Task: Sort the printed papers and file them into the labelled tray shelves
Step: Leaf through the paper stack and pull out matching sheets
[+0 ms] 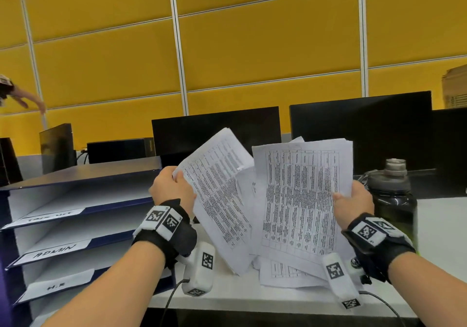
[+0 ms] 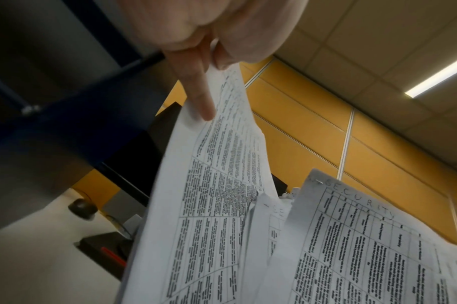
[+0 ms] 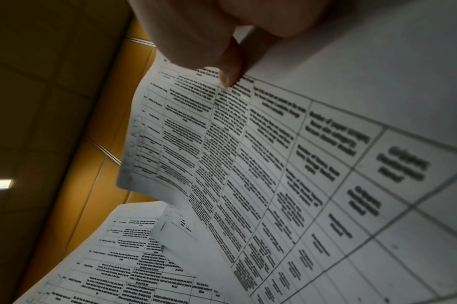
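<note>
Holding a sheaf of white printed sheets with ruled tables (image 1: 300, 195) upright above the desk, pinched at its right edge between thumb and fingers of the right hand (image 1: 353, 204); "SECURITY" handwritten along its top margin, legible in the left wrist view. Gripping a second white printed bundle (image 1: 217, 190) by its upper left corner with the left hand (image 1: 171, 187), thumb and forefinger closed on the paper edge, the bundle tilting away to the left. Fanning the two apart, with a smaller loose sheet (image 1: 249, 187) wedged between them and more printed pages (image 1: 285, 273) lying crumpled on the white desk surface (image 1: 252, 299) just beneath.

Standing to the left, a dark blue tray rack with white shelves (image 1: 75, 200) carrying handwritten labels, "ADMIN" (image 1: 54, 249) on one, another too faint to read. Sitting just beside the right hand, a dark water bottle with a grey cap (image 1: 391, 192); behind, black monitors (image 1: 358, 124) against a yellow panelled wall.

Risking, probably, a slip of the middle sheet down onto the heap, given only corner pinches. Also risking a misfile if the tilted bundle's heading goes unread, and a knock against the bottle on swinging right.
</note>
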`<state>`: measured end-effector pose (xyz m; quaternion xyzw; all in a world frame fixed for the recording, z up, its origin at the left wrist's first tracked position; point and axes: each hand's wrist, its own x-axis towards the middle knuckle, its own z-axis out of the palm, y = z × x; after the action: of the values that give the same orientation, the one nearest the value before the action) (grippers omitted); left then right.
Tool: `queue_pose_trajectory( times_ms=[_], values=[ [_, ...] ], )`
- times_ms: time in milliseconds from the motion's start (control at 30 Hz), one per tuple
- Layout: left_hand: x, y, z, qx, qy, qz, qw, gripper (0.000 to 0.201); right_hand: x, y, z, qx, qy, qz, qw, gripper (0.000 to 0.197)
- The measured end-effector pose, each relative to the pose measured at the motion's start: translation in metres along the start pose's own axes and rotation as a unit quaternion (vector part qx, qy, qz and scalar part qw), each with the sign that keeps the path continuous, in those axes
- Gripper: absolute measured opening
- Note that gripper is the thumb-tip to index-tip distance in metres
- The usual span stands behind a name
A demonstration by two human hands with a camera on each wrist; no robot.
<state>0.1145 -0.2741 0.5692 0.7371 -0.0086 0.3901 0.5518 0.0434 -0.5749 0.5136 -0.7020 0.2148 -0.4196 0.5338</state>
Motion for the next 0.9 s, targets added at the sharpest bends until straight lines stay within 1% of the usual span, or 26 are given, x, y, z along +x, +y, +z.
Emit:
queue_pose_trajectory(
  times_ms=[200, 267, 400, 533, 700, 833, 900],
  values=[
    [-0.002, 0.015, -0.017, 0.066, 0.031, 0.028, 0.997, 0.026, -0.004, -0.008, -0.012, 0.025, -0.005, -0.026, 0.999, 0.027],
    [-0.005, 0.022, -0.021, 0.067, 0.027, 0.028, 0.997, 0.028, -0.006, -0.011, -0.017, 0.044, -0.007, -0.034, 0.998, 0.028],
    [-0.004, 0.029, -0.021, 0.069, 0.027, 0.039, 0.996, 0.028, -0.007, -0.017, -0.023, 0.053, 0.005, -0.055, 0.997, 0.029],
    [0.006, 0.026, -0.021, 0.08, 0.04, 0.037, 0.995, 0.027, -0.003, -0.024, -0.028, 0.017, 0.034, -0.057, 0.998, 0.029],
    [0.012, 0.028, -0.025, 0.095, 0.042, 0.037, 0.994, 0.028, -0.006, -0.034, -0.029, -0.034, 0.043, -0.071, 0.996, 0.025],
    [0.009, 0.028, -0.029, 0.095, 0.045, 0.052, 0.993, 0.027, -0.007, -0.039, -0.028, -0.014, 0.045, -0.065, 0.997, 0.027],
    [0.007, 0.026, -0.027, 0.084, 0.033, 0.049, 0.995, 0.026, -0.005, -0.039, -0.029, 0.023, 0.033, -0.054, 0.998, 0.029]
  ],
)
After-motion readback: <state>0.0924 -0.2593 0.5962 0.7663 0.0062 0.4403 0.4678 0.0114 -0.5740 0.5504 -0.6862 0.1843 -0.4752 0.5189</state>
